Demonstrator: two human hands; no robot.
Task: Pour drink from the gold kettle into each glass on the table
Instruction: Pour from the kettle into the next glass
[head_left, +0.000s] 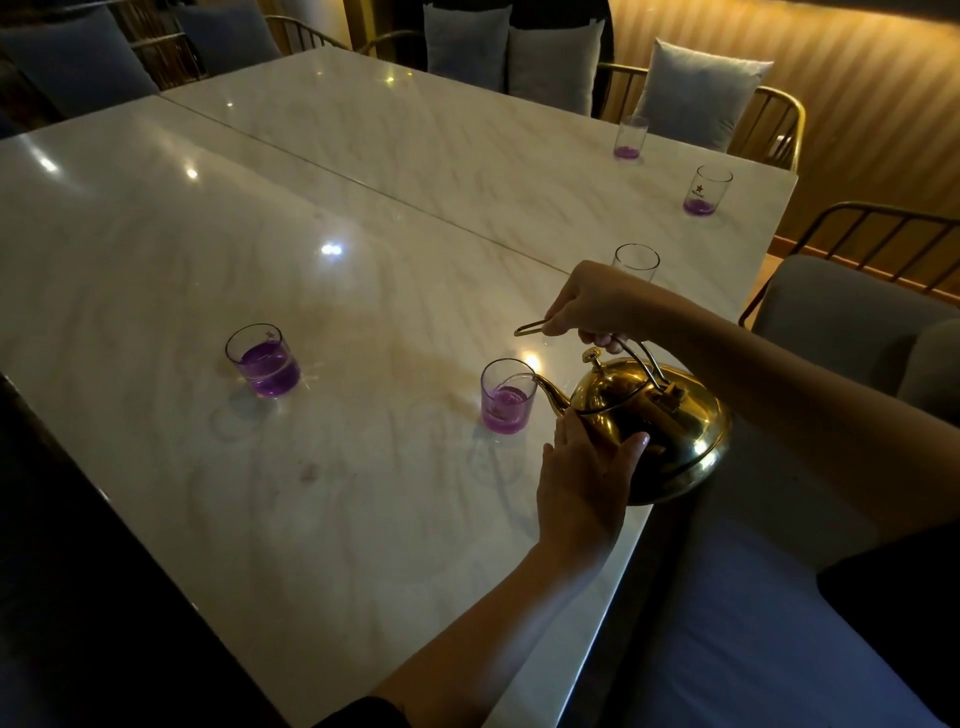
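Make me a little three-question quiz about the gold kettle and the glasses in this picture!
1. True or false: the kettle is tipped with its spout over a glass.
2. Which hand holds the kettle's handle? A) left hand B) right hand
3. Fill in: the drink in the glasses is ____ in colour.

Key:
1. True; that glass already holds drink.
2. B; the left hand steadies the kettle's body.
3. Purple, as in the fuller glass to the left.
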